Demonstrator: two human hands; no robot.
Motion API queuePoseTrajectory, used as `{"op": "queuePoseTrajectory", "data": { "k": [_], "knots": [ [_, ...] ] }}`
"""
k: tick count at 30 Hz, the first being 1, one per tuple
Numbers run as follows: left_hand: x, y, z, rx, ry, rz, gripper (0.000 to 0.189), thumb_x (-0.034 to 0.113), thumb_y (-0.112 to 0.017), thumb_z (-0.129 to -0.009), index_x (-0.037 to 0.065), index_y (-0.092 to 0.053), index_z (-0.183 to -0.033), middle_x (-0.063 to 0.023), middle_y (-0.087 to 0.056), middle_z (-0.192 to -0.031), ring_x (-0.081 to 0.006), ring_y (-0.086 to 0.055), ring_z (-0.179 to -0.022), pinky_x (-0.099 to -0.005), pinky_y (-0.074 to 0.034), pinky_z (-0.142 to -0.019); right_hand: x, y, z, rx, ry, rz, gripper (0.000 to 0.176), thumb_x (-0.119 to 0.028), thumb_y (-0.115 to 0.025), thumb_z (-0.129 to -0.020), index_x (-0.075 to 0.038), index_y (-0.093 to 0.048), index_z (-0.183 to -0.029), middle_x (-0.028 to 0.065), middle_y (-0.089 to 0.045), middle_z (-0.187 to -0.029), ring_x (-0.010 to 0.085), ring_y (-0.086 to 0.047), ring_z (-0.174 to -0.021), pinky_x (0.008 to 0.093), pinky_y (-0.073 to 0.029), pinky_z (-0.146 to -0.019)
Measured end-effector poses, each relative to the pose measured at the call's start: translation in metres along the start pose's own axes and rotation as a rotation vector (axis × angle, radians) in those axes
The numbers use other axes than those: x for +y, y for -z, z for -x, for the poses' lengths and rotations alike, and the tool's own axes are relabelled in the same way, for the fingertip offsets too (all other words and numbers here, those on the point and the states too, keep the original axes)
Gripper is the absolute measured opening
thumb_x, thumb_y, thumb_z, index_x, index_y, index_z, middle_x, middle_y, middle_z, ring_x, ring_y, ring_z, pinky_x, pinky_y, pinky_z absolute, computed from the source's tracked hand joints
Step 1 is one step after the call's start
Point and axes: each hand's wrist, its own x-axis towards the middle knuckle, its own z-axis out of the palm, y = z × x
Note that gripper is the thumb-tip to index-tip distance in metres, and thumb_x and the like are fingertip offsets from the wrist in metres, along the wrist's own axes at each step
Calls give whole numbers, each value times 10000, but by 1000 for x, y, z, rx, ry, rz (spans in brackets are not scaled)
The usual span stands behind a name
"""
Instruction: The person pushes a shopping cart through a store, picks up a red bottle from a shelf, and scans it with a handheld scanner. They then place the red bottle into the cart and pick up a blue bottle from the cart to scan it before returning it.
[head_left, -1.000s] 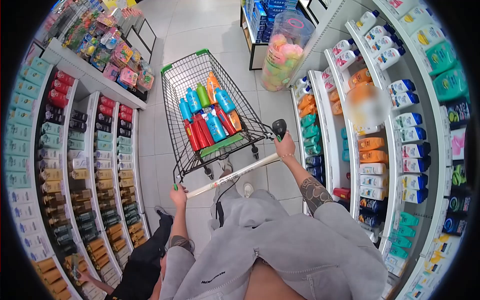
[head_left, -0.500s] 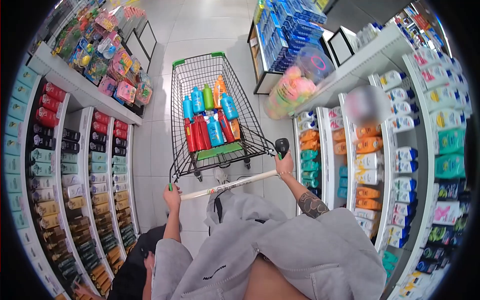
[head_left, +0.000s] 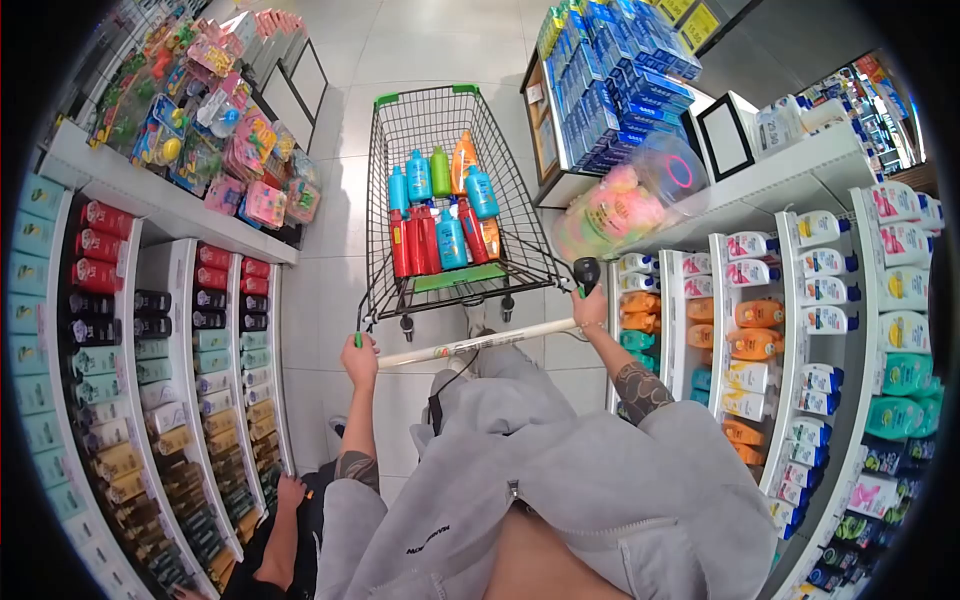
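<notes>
Both of our hands kept their grip as the view shifted. Our left hand (head_left: 360, 357), low in the centre-left of the frame, stayed closed around the left end of the white tubular push bar (head_left: 480, 342). Our right hand (head_left: 592, 306), at centre-right, stayed wrapped around its other end. A small black handheld device (head_left: 586, 270) stood up just above that hand; we could not tell whether the fingers held it or it was fixed to the bar.

The green-trimmed wire shopping cart (head_left: 378, 180) had climbed from the middle of the frame towards the upper centre and sat straighter ahead of us than a second before. The upright red, blue, green and orange plastic bottles (head_left: 440, 225) inside it kept the same arrangement. The stack of blue cardboard boxes (head_left: 610, 90) and the clear bag of pastel sponges (head_left: 620, 205) had slid in from the upper right, closer to the cart's right wall.

We judged that the cart was rolling along the aisle with its load steady. At lower left, another person's forearm (head_left: 283, 525) remained low beside the white shelving of brown and green bottles (head_left: 215, 400).
</notes>
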Motion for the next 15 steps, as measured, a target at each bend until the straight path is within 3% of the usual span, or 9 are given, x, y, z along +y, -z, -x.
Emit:
{"op": "queuePoseTrajectory", "data": {
  "k": [5, 6, 15],
  "knots": [
    [50, -31, -44, -3, -5, -27, 240, 166, -512, -885, -29, -560, -753, -95, -618, -670, -179, -632, -548, -299, -488, -504, -30, -3, -71, -1, -3, 7, 593, -308, -623, -767, 45, -435, -1205, 262, -605, -954, 411, -597, -873, 473, -475, -765],
    [57, -39, -52, 5, -2, -23, 240, 163, -510, -883, -31, -561, -750, -98, -620, -670, -179, -633, -547, -301, -493, -507, -33, -9, -85, 131, 65, -63, 477, -329, -652, -751, 28, -499, -1027, 271, -617, -817, 445, -593, -793, 494, -473, -702],
    [127, -88, -146, -32, 28, -42, 244, 188, -500, -892, -22, -579, -799, -99, -627, -659, -180, -638, -545, -303, -500, -513, -103, -9, -193, 136, 34, -98, 480, -309, -666, -746, 42, -502, -1031, 269, -618, -812, 424, -603, -778, 479, -474, -689]
  ]
}}
